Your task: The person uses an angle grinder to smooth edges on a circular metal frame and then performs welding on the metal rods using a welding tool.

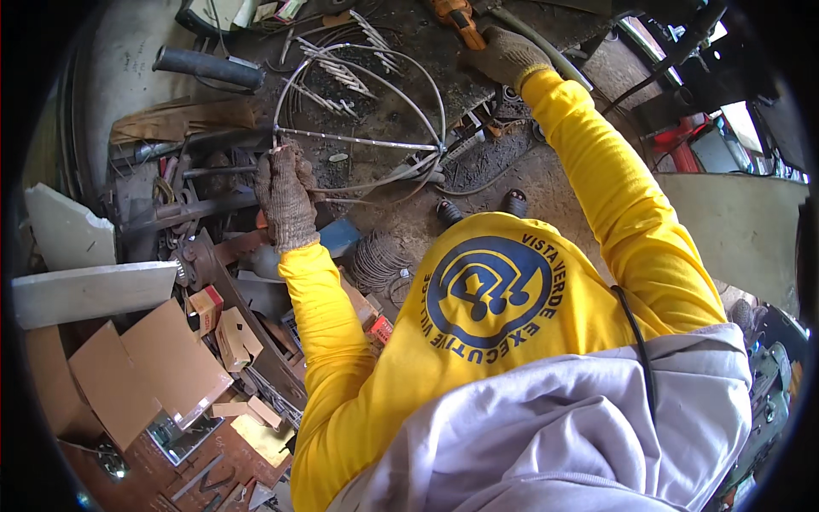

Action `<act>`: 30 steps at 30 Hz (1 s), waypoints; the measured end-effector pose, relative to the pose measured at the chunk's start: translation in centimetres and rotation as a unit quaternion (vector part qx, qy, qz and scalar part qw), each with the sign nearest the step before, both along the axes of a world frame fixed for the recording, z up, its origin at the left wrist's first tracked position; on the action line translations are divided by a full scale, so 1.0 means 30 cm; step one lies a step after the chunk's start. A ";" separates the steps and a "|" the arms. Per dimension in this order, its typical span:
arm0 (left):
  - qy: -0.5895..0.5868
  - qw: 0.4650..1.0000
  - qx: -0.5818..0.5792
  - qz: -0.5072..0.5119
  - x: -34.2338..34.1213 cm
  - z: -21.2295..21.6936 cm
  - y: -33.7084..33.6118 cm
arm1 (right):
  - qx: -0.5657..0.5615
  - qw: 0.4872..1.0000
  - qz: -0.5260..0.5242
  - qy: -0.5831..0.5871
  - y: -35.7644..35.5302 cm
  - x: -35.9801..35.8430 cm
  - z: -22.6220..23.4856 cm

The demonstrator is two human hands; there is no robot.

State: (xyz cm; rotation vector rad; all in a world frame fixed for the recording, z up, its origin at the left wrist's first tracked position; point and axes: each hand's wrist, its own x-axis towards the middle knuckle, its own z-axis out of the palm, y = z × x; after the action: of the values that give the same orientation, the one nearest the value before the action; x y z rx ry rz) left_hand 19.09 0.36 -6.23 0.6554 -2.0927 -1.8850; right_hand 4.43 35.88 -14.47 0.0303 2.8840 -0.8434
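Below the head camera, a yellow long-sleeved shirt (495,299) filled most of what I saw, with a round blue emblem on it and a grey garment (580,435) bunched beneath. Beyond that lay a dirty workbench (409,51) crowded with scrap metal. On its left side I saw flat cardboard pieces (136,367) and a pale board (90,290). A dark tube (209,66) lay near the bench's far left corner.

At the middle of the bench sat a round wire frame (367,102), a hoop of thin grey rods with one straight rod across it. The left hand (286,194), in a brown knitted glove, was clamped on the near left end of that crossing rod. The right hand (505,55), gloved the same way, reached well apart to the far right, resting against an orange tool (456,19). I could not tell whether it gripped the tool.
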 end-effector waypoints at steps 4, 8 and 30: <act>-0.023 0.999 0.005 -0.046 -0.019 -0.008 -0.004 | 0.003 1.000 -0.006 -0.010 0.001 0.000 0.002; -0.002 0.998 0.029 -0.058 -0.023 -0.055 -0.051 | 0.017 0.999 -0.020 -0.020 -0.007 0.009 0.010; -0.055 0.996 0.067 0.024 0.098 -0.038 -0.056 | -0.047 0.999 -0.016 0.020 -0.013 0.004 -0.010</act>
State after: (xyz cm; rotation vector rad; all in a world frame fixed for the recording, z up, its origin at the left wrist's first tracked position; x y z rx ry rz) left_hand 22.03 -1.33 -7.37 0.8508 -2.0079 -2.0181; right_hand 4.55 35.48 -14.76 0.0493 2.8842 -0.9967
